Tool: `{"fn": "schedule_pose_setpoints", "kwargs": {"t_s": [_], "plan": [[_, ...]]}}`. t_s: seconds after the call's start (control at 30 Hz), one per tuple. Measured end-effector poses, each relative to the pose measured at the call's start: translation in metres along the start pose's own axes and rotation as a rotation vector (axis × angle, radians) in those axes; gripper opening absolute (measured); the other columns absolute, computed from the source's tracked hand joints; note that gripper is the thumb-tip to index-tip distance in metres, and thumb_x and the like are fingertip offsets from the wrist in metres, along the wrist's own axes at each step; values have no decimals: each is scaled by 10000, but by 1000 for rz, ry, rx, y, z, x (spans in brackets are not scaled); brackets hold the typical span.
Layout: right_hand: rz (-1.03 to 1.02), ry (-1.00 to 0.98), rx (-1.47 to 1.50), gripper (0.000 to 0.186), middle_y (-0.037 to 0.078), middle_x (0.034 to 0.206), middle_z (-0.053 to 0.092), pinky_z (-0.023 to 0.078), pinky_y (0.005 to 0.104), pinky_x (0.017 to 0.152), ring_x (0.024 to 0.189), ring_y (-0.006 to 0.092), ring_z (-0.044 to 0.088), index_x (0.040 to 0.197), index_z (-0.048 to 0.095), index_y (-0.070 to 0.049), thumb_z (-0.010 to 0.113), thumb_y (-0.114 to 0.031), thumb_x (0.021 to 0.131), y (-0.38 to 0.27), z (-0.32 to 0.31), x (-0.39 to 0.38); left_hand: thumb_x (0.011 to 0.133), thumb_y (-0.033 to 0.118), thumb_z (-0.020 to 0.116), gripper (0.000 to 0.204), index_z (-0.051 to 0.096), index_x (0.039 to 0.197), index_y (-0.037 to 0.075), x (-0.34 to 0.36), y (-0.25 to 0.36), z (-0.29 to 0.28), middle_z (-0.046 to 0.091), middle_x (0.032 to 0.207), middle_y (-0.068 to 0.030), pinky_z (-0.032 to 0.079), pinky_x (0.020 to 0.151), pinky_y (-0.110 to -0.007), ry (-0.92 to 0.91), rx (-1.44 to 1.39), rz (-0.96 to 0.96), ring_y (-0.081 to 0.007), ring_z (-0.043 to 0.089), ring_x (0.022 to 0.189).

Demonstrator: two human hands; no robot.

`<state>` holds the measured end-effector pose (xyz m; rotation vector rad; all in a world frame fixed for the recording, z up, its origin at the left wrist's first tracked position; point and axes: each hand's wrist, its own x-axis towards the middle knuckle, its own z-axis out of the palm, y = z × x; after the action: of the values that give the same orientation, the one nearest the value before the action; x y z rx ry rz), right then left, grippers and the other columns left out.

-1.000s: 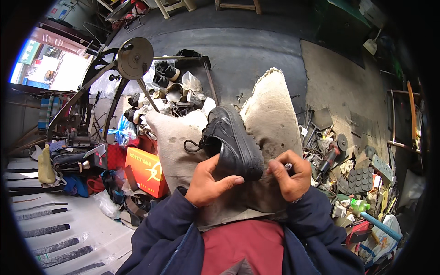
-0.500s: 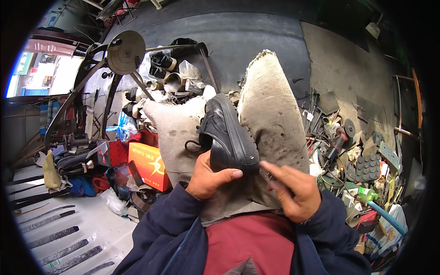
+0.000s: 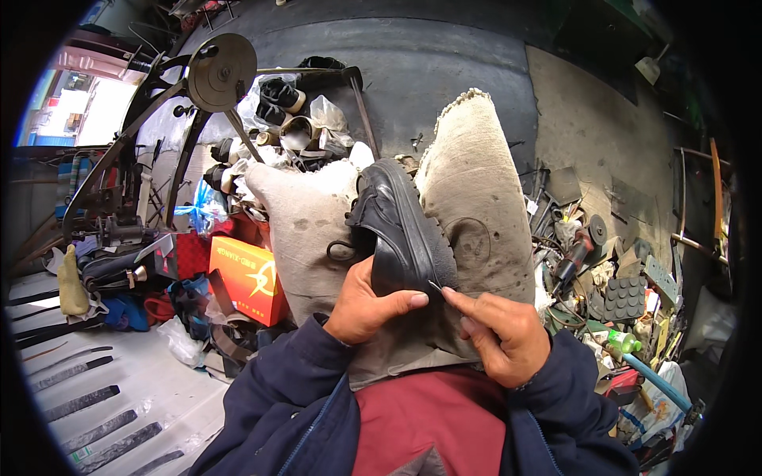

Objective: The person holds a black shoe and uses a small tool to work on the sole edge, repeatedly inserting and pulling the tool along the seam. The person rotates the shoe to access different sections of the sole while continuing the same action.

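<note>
A black lace-up leather shoe (image 3: 390, 226) lies tilted over my lap, its toe pointing away and its thick ridged sole facing right. My left hand (image 3: 369, 305) grips the heel end, thumb across the outside and fingers hidden within the opening. At the sole's heel edge is my right hand (image 3: 504, 329), index finger stretched forward and the other fingers curled. A small shiny sliver (image 3: 434, 285) shows at that fingertip; its kind is unclear. Beneath the shoe, a stained pale cloth cover (image 3: 476, 190) drapes my legs.
An orange box (image 3: 248, 278) stands left of my lap. Beyond it rises a metal machine with a round wheel (image 3: 222, 73), beside piled shoes (image 3: 282, 95). Dark strips (image 3: 83, 403) lie at lower left. To the right are scattered tools, including a red-and-black power tool (image 3: 573, 262).
My right index finger has come in to the heel edge, where a shiny sliver now shows at its tip. The shoe has shifted slightly right, still in my left hand.
</note>
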<state>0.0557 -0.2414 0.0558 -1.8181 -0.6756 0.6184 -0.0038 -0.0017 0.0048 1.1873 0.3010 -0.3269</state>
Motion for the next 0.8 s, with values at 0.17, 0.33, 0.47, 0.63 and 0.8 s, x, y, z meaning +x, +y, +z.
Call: {"fn": "schedule_pose_setpoints", "kwargs": {"t_s": [0.17, 0.33, 0.47, 0.63, 0.8], "plan": [[119, 70, 193, 486, 140, 792, 619, 510, 309, 639, 659, 238, 644, 1355, 654, 4, 606, 114, 884, -2, 13, 1, 877, 58, 828, 265, 686, 1101, 38, 0, 1, 2, 730, 997, 13, 514, 773, -234, 42, 6, -4, -57, 634, 854], [-65, 180, -123, 472, 126, 795, 618, 499, 310, 621, 634, 233, 629, 1338, 659, 7, 633, 102, 877, 9, 32, -2, 879, 71, 833, 287, 676, 1115, 30, 1, 0, 0, 727, 1006, 7, 523, 802, -242, 36, 74, 32, -69, 641, 884], [-100, 179, -134, 463, 111, 809, 616, 502, 299, 626, 648, 208, 625, 1354, 653, -3, 629, 90, 901, 17, 32, -4, 887, 82, 829, 311, 663, 1144, 20, 1, 0, 0, 722, 1046, -3, 529, 850, -263, 15, 70, 17, -79, 639, 929], [217, 116, 333, 421, 115, 916, 687, 533, 274, 707, 736, 148, 653, 1387, 633, 2, 586, 50, 971, 5, 25, -9, 899, 78, 817, 320, 655, 1167, 12, 0, 1, 1, 726, 1087, -18, 533, 898, -280, 8, 52, 14, -91, 647, 980], [287, 113, 377, 400, 117, 967, 709, 541, 262, 745, 781, 127, 660, 1388, 632, 5, 554, 40, 997, -7, 24, -6, 906, 59, 802, 317, 650, 1179, 11, 0, 0, 2, 726, 1106, -24, 531, 914, -284, -6, 33, 26, -95, 649, 1002]]}}
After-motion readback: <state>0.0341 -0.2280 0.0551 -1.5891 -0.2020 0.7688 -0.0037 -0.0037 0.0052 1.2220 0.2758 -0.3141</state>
